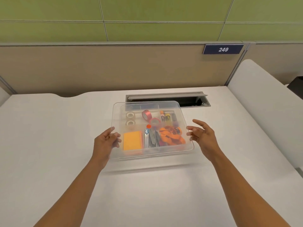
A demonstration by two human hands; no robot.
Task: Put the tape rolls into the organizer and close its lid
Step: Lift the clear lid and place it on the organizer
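Observation:
A clear plastic lid (185,114) hovers slightly tilted over the clear organizer (150,149), which rests on the white desk (147,197). Through the lid I see two clear tape rolls (130,119) in a left compartment. Two red tape rolls (150,117) lie in the middle one. My left hand (106,141) pinches the lid's left edge. My right hand (202,135) is at the lid's right edge with fingers spread, fingertips at or just off the rim.
The organizer also holds orange sticky notes (132,142), a stapler and metal tools (152,136), orange clips (170,135) and markers (167,116). An open cable slot (191,100) lies right behind it. A tan partition (98,68) with a sign "249" (223,49) backs the desk.

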